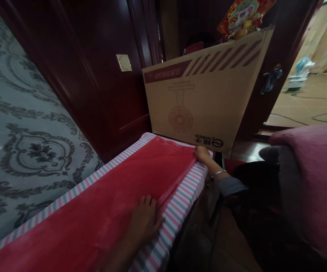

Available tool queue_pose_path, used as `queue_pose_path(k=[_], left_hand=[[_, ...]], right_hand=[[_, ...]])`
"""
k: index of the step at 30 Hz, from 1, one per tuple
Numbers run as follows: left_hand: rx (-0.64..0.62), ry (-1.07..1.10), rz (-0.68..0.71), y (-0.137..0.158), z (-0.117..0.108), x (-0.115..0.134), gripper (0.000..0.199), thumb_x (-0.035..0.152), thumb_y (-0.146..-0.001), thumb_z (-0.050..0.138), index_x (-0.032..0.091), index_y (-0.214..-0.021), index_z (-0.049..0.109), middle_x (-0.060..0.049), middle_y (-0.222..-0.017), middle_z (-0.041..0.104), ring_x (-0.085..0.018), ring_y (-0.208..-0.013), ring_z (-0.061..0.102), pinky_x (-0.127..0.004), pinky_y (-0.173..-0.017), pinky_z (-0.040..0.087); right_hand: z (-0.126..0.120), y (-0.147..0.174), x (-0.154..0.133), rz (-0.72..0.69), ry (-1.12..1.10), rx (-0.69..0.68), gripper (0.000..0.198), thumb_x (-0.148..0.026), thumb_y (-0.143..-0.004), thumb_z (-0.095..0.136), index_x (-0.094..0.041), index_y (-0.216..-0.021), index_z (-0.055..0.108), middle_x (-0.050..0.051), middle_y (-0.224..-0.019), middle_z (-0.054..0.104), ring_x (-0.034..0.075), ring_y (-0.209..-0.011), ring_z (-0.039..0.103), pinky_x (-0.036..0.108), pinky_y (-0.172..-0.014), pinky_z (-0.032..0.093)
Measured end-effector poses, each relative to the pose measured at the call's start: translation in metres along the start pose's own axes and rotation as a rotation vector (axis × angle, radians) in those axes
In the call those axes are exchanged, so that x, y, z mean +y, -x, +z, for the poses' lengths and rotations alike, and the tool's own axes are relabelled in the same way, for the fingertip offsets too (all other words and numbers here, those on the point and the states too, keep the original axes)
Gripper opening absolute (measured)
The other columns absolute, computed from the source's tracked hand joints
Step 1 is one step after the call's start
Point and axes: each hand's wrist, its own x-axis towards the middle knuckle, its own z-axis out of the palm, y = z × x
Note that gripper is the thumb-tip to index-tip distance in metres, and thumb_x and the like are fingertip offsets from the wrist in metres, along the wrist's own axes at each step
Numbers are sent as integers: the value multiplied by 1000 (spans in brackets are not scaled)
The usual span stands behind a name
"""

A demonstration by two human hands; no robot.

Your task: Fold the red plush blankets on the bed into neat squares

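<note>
A long piece of red velvety cloth (118, 177) lies folded on a narrow board or bench with a striped cover (180, 204) in white, grey and pink. Its layers show along the near edge, and its near end runs out of view at lower left. My left hand (143, 219) rests on the cloth near that edge, fingers stretched out over it. At the far right corner, my right hand (202, 154) has its fingers closed on the cloth's edge. A silvery bracelet (219, 173) circles the right wrist.
Behind the far end leans a large cardboard box (205, 98) with a fan drawing. A dark red panel (95, 68) and patterned wallpaper (39, 151) border the left. Pink fabric (322, 181) bulges at right; a small fan (302, 71) stands beyond the doorway, with cords on the floor.
</note>
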Motion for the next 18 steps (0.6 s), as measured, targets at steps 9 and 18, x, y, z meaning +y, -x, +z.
queue_pose_path(k=[9,18], left_hand=[[26,-126,-56,-7,9,6,47,1,-87,40,16,-128,60,-15,-123,60,-30,-111,55,-43,-88,46],[47,-129,25,6,1,9,58,-1,-87,39,18,-139,53,-12,-126,60,-25,-113,55,-37,-92,48]], right_hand=[[1,-4,1,75,-54,7,30,-22,-93,57,-10,-115,75,21,-113,73,27,-107,69,28,-84,50],[-2,-8,5,83,-86,125,39,-33,-102,45,-20,-132,66,16,-129,67,26,-117,64,29,-88,49]])
